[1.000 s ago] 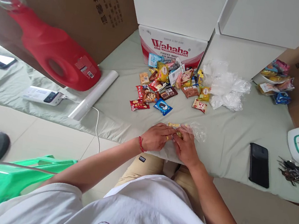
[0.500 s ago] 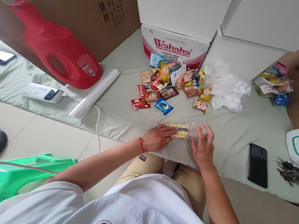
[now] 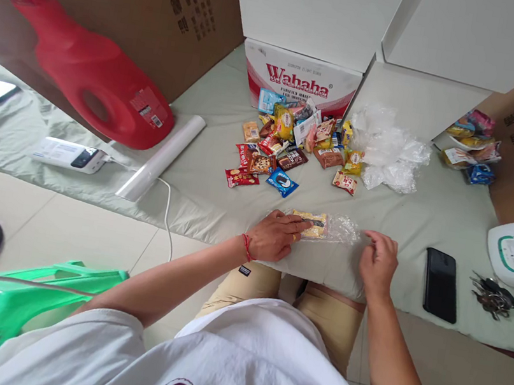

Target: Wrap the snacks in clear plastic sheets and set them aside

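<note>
Left hand (image 3: 275, 236) presses flat on the bagged snack (image 3: 316, 225) — right hand (image 3: 379, 264) loosely curled, empty, just beside it.

Yellow snack (image 3: 311, 224) in clear wrap, flat

White printed T-shirt; khaki trousers; red wrist cord (image 3: 245, 247); finger ring (image 3: 293, 238).

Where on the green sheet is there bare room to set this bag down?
Bare sheet lies between the right hand and the black phone, and between the white film roll and the loose snack packets. It is crowded around those packets and the crumpled clear plastic. The left hand presses the clear-bagged yellow snack.
</note>
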A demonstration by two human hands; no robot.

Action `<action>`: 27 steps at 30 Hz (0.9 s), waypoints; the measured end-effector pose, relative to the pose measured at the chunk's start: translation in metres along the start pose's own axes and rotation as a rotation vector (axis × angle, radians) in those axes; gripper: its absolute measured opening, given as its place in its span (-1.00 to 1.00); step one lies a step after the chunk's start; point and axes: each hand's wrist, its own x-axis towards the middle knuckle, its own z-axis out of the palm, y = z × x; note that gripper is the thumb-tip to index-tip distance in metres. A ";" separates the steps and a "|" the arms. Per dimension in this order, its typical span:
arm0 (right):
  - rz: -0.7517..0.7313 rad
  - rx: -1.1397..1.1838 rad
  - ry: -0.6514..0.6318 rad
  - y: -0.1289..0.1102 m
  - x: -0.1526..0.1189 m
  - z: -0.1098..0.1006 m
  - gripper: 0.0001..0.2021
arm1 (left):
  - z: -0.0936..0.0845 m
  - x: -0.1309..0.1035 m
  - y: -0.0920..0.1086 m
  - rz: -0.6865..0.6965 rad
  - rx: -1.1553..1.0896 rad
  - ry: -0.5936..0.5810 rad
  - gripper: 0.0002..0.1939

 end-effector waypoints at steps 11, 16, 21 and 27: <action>0.366 0.192 -0.354 -0.015 0.047 0.030 -0.55 | -0.006 0.010 0.016 -0.092 -0.002 -0.024 -0.38; 0.567 0.586 -0.293 -0.022 0.047 0.007 -0.54 | 0.003 0.008 0.013 -0.096 -0.027 0.000 -0.40; 0.792 0.611 -0.252 -0.027 0.051 0.009 -0.38 | 0.011 0.005 0.012 -0.100 -0.040 0.041 -0.40; 0.781 0.627 -0.513 -0.035 0.061 0.017 -0.36 | 0.013 0.004 0.011 -0.089 -0.038 0.061 -0.40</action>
